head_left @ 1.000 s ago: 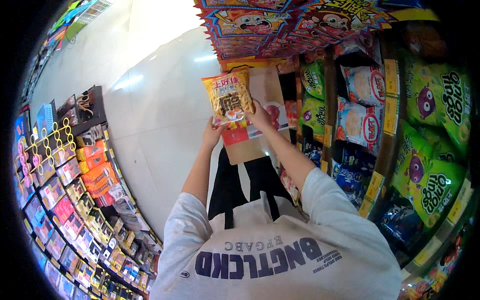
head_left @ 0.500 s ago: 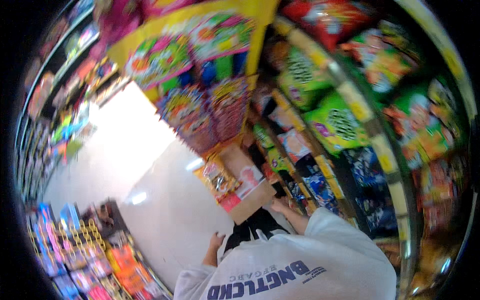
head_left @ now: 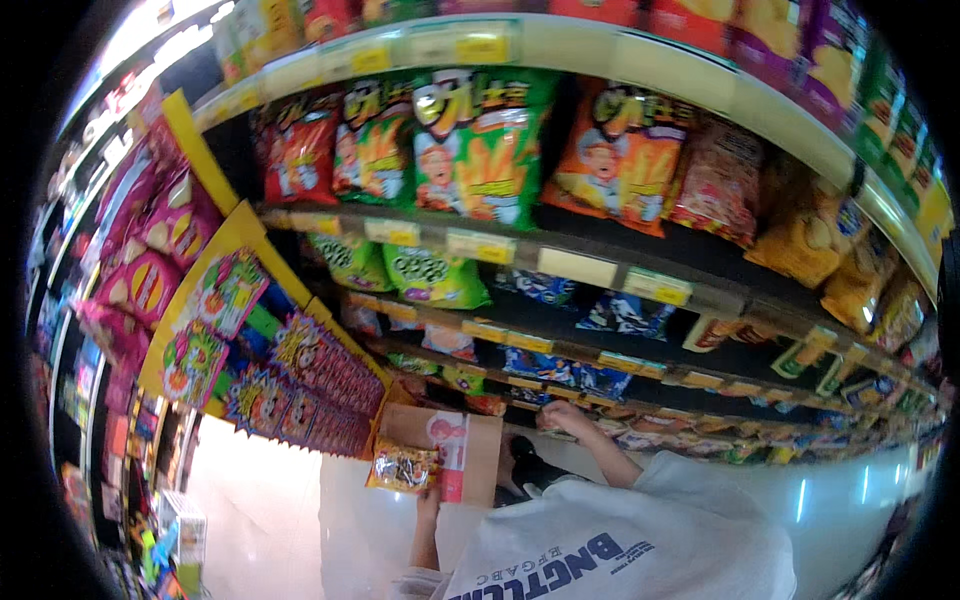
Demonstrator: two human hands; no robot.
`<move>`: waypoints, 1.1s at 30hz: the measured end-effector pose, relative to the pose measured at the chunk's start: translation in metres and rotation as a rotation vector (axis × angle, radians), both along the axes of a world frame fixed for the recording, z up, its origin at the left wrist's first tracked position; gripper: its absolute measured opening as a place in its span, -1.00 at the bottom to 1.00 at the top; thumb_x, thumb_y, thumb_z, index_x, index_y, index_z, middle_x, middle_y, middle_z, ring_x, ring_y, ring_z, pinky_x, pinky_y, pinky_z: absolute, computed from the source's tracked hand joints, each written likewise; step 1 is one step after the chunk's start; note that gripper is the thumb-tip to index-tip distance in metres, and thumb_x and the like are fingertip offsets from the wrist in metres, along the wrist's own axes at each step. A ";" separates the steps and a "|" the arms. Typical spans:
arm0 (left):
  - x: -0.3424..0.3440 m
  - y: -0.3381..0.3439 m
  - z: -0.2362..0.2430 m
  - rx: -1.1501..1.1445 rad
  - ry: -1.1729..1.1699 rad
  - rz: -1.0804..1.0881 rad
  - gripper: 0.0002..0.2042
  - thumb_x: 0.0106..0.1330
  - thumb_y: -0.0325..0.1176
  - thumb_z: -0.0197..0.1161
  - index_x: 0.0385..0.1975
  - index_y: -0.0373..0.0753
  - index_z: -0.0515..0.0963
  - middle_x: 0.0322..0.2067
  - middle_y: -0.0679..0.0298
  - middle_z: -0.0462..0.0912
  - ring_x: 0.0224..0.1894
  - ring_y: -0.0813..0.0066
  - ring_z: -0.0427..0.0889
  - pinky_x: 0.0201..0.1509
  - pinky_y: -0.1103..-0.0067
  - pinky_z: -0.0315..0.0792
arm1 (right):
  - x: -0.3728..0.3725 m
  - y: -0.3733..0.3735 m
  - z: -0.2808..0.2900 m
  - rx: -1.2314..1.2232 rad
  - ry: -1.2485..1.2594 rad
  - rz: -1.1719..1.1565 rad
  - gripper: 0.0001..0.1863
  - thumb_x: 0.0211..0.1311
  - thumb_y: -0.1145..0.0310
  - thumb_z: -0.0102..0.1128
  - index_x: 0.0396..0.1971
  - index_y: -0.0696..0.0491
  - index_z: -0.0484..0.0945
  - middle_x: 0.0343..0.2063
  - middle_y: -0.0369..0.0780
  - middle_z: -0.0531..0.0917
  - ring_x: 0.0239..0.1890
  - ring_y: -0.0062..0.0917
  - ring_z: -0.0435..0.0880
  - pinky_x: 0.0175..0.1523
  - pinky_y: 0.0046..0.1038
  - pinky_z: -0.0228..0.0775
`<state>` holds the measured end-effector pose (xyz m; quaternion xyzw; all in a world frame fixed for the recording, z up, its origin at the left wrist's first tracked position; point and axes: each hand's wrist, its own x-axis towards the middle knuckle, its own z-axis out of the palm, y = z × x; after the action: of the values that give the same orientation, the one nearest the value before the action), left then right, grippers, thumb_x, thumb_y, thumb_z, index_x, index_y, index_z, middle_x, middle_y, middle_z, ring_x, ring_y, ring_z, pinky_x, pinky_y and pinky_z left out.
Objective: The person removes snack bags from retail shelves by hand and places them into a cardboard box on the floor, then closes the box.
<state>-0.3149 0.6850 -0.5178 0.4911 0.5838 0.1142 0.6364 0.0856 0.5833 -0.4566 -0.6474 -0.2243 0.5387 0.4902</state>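
Note:
My left hand is at the near edge of an open brown cardboard box with a pink-and-white panel. A yellow snack bag lies at the box's left side, right by that hand. The left fingers are hidden against bag and box, so their grip does not show. My right hand is raised beyond the box's right side, in front of the lower shelves. Its fingers look curled in, and nothing shows in them. Blue snack bags sit on the shelf just past it.
Shelves of snack bags curve across the front, with large green chip bags above and light-green bags lower. A yellow cardboard display leans at left, hung with colourful packs. Pale floor shows lower left.
My view has swung right to face the shelves. My left hand, earlier apart from the box, is now at its edge. My right hand has moved from the box's edge toward the shelves.

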 end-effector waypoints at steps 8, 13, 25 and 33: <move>0.219 0.026 0.292 0.470 -0.676 -0.344 -0.69 0.20 -0.39 0.07 -0.07 -0.35 0.36 -0.16 0.18 0.49 -0.08 0.47 0.44 0.04 0.60 0.25 | 0.019 -0.043 0.256 0.294 -0.373 -0.067 -0.66 0.18 0.29 -0.02 -0.07 0.08 0.35 -0.14 -0.24 0.49 -0.08 -0.51 0.42 0.03 -0.48 0.21; 0.299 -0.007 0.408 0.683 -0.800 -0.749 -0.69 0.14 -0.44 0.10 -0.10 -0.36 0.38 -0.16 0.14 0.50 -0.08 0.39 0.45 0.02 0.53 0.29 | 0.036 -0.088 0.360 0.554 -0.775 -0.132 -0.68 0.08 0.43 0.04 -0.11 0.11 0.41 -0.12 -0.21 0.47 -0.07 -0.48 0.41 0.04 -0.45 0.20; 0.454 -0.014 0.496 0.925 -0.903 -0.861 -0.51 0.16 -0.36 0.12 0.10 -0.30 0.19 0.04 0.12 0.27 0.09 0.38 0.28 0.13 0.50 0.20 | 0.155 -0.098 0.429 0.378 -1.652 -0.657 -0.53 0.04 0.27 0.09 -0.04 0.12 0.28 -0.18 -0.04 0.46 -0.13 -0.15 0.42 0.00 -0.27 0.23; 0.486 -0.014 0.486 0.970 -0.759 -0.851 -0.30 0.12 -0.20 0.16 0.15 -0.46 -0.01 0.11 -0.04 0.18 0.15 0.30 0.20 0.21 0.53 0.05 | 0.165 -0.094 0.424 -0.003 -1.542 -0.570 -0.39 0.06 0.10 0.03 0.07 0.12 0.18 -0.15 0.03 0.45 -0.09 -0.12 0.41 -0.04 -0.27 0.28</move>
<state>0.1710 0.6711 -0.0318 0.8268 -0.0321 0.2644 0.4955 0.2504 0.4891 -0.0330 -0.8685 -0.3245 -0.2023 0.3155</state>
